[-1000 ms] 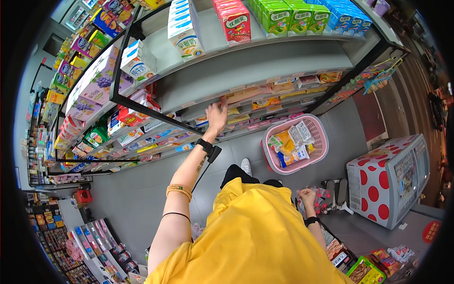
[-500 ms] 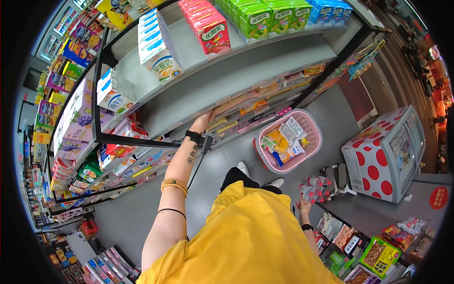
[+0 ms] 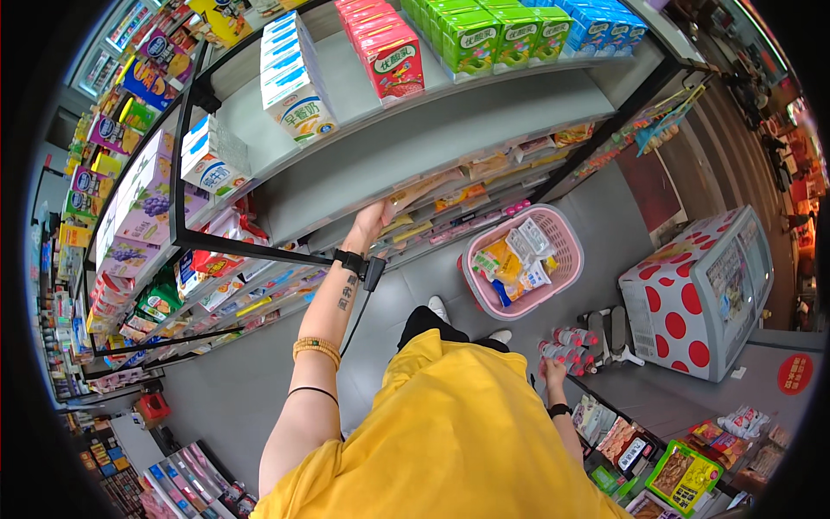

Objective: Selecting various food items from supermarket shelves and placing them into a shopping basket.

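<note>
My left hand [image 3: 373, 217] reaches to the front edge of the grey shelf [image 3: 415, 143], at the near end of a pale packet [image 3: 428, 189] on the tier below. Its fingertips are hidden, so I cannot tell whether it grips the packet. A black wrist strap with a small dark box and cable is on that wrist. My right hand [image 3: 553, 371] hangs low at my right side with curled fingers, beside several pink-capped bottles [image 3: 568, 348]. Whether it holds anything does not show. A pink basket [image 3: 572, 259] with several packets [image 3: 517, 264] in it stands ahead of my feet.
Red, green and blue drink cartons [image 3: 471, 39] and white cartons [image 3: 298, 95] line the top shelf. A red-dotted freezer [image 3: 683, 320] stands at the right, a dark wheeled thing [image 3: 612, 337] beside it. Packaged foods [image 3: 683, 474] fill a display at the lower right.
The view has shifted slightly. My left hand stays at the shelf edge, and my right hand stays low beside the bottles, a little higher in the picture.
</note>
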`<state>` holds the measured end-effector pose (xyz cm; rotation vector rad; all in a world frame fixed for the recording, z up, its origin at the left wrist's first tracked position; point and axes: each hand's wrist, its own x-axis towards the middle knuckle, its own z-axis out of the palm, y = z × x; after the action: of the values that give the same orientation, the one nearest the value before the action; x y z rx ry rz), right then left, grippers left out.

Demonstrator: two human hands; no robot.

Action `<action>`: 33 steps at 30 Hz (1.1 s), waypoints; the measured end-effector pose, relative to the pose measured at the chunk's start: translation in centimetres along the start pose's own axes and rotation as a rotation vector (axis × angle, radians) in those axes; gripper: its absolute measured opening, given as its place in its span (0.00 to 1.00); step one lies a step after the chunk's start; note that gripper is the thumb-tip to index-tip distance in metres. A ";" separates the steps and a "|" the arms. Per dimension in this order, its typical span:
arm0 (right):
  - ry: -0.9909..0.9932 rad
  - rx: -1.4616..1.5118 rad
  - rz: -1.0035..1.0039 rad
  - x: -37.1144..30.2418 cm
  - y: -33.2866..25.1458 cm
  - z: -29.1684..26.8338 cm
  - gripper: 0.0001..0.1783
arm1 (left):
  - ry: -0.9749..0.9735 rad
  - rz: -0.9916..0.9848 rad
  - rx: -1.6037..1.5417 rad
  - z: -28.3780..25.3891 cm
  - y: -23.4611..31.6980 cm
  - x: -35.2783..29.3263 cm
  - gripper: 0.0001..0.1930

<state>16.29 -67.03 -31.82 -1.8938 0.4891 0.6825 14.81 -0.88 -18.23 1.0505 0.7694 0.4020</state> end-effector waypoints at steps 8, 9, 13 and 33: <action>-0.352 -0.017 -0.074 2.0 -9.8 4.4 0.08 | 0.038 0.113 -0.207 -1.4 1.0 -8.6 0.10; -0.436 -0.048 -0.115 1.9 -11.3 5.4 0.10 | 0.054 0.012 -0.222 -2.4 0.2 -9.8 0.10; -0.756 -0.039 -0.161 -0.5 -18.2 8.9 0.16 | -0.041 -0.189 -0.142 0.4 1.6 -17.0 0.15; -1.022 0.829 0.355 -1.5 -10.2 6.8 0.35 | -0.366 -0.804 0.239 13.9 -11.4 -22.2 0.32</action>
<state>19.75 -56.67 -26.06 -0.5433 0.3381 1.3074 9.27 -28.83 -16.29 0.9091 0.8478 -0.5658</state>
